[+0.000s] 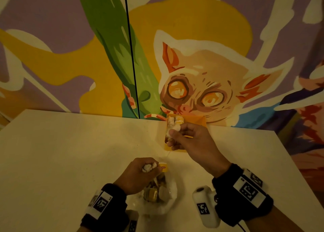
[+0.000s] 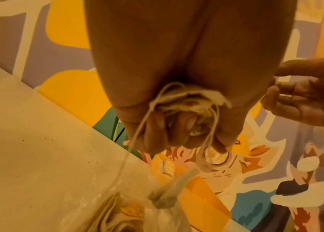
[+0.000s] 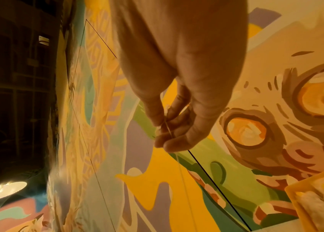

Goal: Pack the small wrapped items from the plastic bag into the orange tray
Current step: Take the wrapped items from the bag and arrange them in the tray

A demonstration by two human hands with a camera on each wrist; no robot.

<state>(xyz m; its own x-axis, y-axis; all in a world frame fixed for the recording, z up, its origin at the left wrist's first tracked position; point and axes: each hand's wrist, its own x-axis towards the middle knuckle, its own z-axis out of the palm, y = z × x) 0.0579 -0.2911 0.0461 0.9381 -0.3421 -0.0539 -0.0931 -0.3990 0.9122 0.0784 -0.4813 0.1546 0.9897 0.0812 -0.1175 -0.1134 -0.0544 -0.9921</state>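
The orange tray (image 1: 198, 122) stands at the table's far edge against the wall, with several pale wrapped items (image 1: 171, 123) in it; the tray (image 3: 316, 182) also shows in the right wrist view. My right hand (image 1: 172, 135) hovers over its near end, and the right hand (image 3: 165, 133) pinches a thin string between thumb and fingers. My left hand (image 1: 154, 167) grips a bunch of wrapped items (image 2: 187, 102) with loose strings and a yellow tag (image 1: 164, 167). One wrapped item (image 2: 167, 194) dangles by its string over the plastic bag (image 1: 163, 196).
The white table (image 1: 70, 152) ends close on the right, where its edge runs diagonally. A painted wall (image 1: 210, 65) rises directly behind the tray. Dark crumbs (image 2: 38, 141) are scattered on the table to the left of the bag.
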